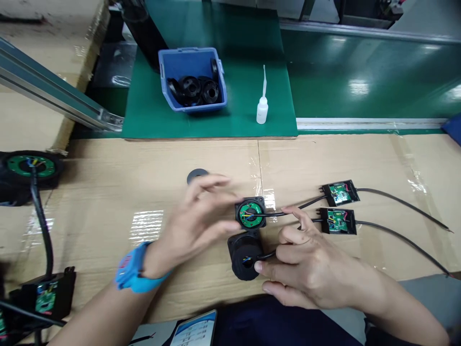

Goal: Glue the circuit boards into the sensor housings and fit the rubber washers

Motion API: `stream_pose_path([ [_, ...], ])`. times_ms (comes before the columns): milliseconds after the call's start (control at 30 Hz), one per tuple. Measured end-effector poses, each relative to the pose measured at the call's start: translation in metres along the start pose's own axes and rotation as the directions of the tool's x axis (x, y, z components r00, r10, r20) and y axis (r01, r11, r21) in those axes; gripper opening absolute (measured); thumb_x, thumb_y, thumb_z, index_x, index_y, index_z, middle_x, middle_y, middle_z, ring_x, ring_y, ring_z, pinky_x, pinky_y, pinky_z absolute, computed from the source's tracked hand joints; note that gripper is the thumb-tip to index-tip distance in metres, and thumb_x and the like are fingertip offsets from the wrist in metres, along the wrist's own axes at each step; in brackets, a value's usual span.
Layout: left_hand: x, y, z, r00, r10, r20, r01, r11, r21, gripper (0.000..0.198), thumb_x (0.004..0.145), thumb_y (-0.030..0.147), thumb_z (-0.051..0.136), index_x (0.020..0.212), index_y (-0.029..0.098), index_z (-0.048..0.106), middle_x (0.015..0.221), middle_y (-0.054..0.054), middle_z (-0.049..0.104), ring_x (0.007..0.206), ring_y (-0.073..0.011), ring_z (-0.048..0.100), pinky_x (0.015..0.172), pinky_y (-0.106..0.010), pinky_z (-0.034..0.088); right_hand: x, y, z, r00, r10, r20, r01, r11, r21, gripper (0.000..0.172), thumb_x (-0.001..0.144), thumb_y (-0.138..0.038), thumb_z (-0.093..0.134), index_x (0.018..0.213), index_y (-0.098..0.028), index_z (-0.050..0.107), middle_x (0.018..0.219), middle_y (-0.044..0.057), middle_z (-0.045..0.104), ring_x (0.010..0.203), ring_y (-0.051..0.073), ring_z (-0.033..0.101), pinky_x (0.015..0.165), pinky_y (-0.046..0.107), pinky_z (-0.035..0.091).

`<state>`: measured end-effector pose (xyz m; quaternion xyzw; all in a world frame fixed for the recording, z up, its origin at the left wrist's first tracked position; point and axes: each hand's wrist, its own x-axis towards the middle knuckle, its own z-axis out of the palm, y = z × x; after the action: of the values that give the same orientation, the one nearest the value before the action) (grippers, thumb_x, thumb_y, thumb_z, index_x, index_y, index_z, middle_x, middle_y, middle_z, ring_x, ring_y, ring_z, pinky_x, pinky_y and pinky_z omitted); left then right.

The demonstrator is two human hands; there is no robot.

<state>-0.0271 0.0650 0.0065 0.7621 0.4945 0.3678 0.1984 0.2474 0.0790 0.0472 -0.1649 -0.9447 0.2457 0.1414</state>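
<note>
My left hand (198, 221) has its fingers spread and blurred, beside a square black housing (262, 204) with a round green circuit board (247, 220) and coloured wires. Below lies a second black housing (234, 240), topped by a round black cap (243, 264) with wires in its centre hole. Curled fingers of my right hand (306, 262) close around the lower black cable (266, 256), one fingertip at the cap's edge. Its outer finger touches the upper cable (270, 215). The cables lead to two open black boxes with green boards (340, 193). A dark ring (197, 174) lies behind my left hand.
A blue bin (192, 108) of black round parts and a white squeeze bottle (262, 110) stand on the green board (237, 125). At left are another black housing with a green board (32, 166) and a box (66, 293). A phone-like screen (194, 331) shows at the bottom.
</note>
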Motion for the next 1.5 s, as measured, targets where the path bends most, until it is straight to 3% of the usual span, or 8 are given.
stream_pose_path([
  [100, 0.008, -0.015, -0.043, 0.992, -0.092, -0.087, 0.111, 0.966, 0.235, 0.022, 0.096, 0.038, 0.066, 0.115, 0.028, 0.065, 0.121, -0.007, 0.065, 0.119, -0.0280, 0.063, 0.107, -0.048, 0.052, 0.000, -0.001, 0.001, 1.000, 0.004, -0.014, -0.004, 1.000, 0.009, 0.014, 0.097, -0.032, 0.067, 0.106, -0.023, 0.074, 0.067, -0.005, 0.060, 0.078, 0.017, 0.057, 0.121, 0.054, 0.023],
  [200, 0.013, -0.033, -0.066, 0.993, -0.098, 0.066, 0.067, 0.925, 0.374, 0.024, 0.095, 0.047, 0.065, 0.108, 0.028, 0.068, 0.117, -0.007, 0.067, 0.113, -0.0276, 0.067, 0.098, -0.045, 0.056, -0.002, -0.001, 0.003, 1.000, 0.009, -0.026, -0.008, 1.000, 0.030, 0.015, 0.099, -0.032, 0.063, 0.105, -0.024, 0.074, 0.067, -0.005, 0.060, 0.079, 0.017, 0.058, 0.124, 0.053, 0.017],
  [467, 0.022, -0.081, -0.056, 0.944, -0.036, 0.328, -0.073, 0.946, 0.314, 0.040, 0.092, 0.065, 0.058, 0.094, 0.029, 0.075, 0.122, -0.007, 0.074, 0.108, -0.0317, 0.071, 0.095, -0.051, 0.059, -0.002, 0.001, 0.003, 1.000, 0.004, -0.027, -0.004, 1.000, 0.021, 0.014, 0.099, -0.033, 0.065, 0.105, -0.024, 0.074, 0.066, -0.006, 0.060, 0.075, 0.016, 0.053, 0.124, 0.052, 0.020],
  [567, 0.021, -0.066, -0.051, 0.962, -0.039, 0.272, -0.039, 0.960, 0.278, 0.034, 0.093, 0.061, 0.061, 0.098, 0.029, 0.074, 0.111, -0.003, 0.077, 0.103, -0.0272, 0.073, 0.092, -0.044, 0.061, -0.001, 0.001, 0.001, 1.000, -0.001, -0.012, 0.001, 1.000, 0.000, 0.015, 0.098, -0.033, 0.066, 0.104, -0.022, 0.075, 0.066, -0.005, 0.060, 0.074, 0.016, 0.051, 0.123, 0.054, 0.022],
  [700, 0.017, -0.004, -0.037, 0.989, -0.030, 0.148, -0.001, 0.979, 0.203, 0.051, 0.093, 0.057, 0.065, 0.135, 0.028, 0.061, 0.116, -0.004, 0.076, 0.099, -0.0233, 0.074, 0.087, -0.035, 0.063, 0.001, 0.002, 0.000, 1.000, -0.001, 0.006, 0.001, 1.000, -0.006, 0.016, 0.098, -0.033, 0.065, 0.103, -0.021, 0.075, 0.065, -0.005, 0.059, 0.076, 0.016, 0.052, 0.122, 0.055, 0.023],
  [867, 0.014, 0.044, -0.010, 0.972, 0.047, 0.232, -0.094, 0.975, 0.199, 0.042, 0.098, 0.046, 0.062, 0.133, 0.023, 0.061, 0.120, -0.005, 0.072, 0.107, -0.0208, 0.070, 0.095, -0.034, 0.060, 0.001, 0.002, 0.001, 1.000, -0.010, -0.016, 0.010, 1.000, 0.008, 0.018, 0.099, -0.034, 0.064, 0.103, -0.020, 0.075, 0.065, -0.005, 0.059, 0.078, 0.016, 0.052, 0.120, 0.055, 0.025],
  [1300, 0.014, 0.036, 0.004, 0.940, 0.024, 0.341, -0.119, 0.958, 0.260, 0.048, 0.097, 0.043, 0.060, 0.138, 0.018, 0.055, 0.113, -0.008, 0.062, 0.101, -0.0218, 0.060, 0.087, -0.038, 0.057, -0.001, 0.003, 0.000, 0.999, -0.020, -0.030, 0.020, 1.000, 0.009, 0.020, 0.100, -0.033, 0.061, 0.099, -0.019, 0.075, 0.065, -0.004, 0.059, 0.079, 0.018, 0.052, 0.122, 0.052, 0.020],
  [1500, 0.016, 0.034, 0.005, 0.936, 0.064, 0.347, -0.173, 0.940, 0.294, 0.046, 0.100, 0.045, 0.053, 0.137, 0.016, 0.057, 0.108, -0.009, 0.065, 0.095, -0.0242, 0.059, 0.081, -0.040, 0.054, 0.000, 0.003, -0.005, 0.959, 0.050, -0.278, -0.073, 0.995, -0.073, 0.043, 0.104, -0.050, 0.053, 0.115, -0.013, 0.072, 0.062, -0.005, 0.057, 0.065, 0.014, 0.048, 0.096, 0.045, 0.038],
])
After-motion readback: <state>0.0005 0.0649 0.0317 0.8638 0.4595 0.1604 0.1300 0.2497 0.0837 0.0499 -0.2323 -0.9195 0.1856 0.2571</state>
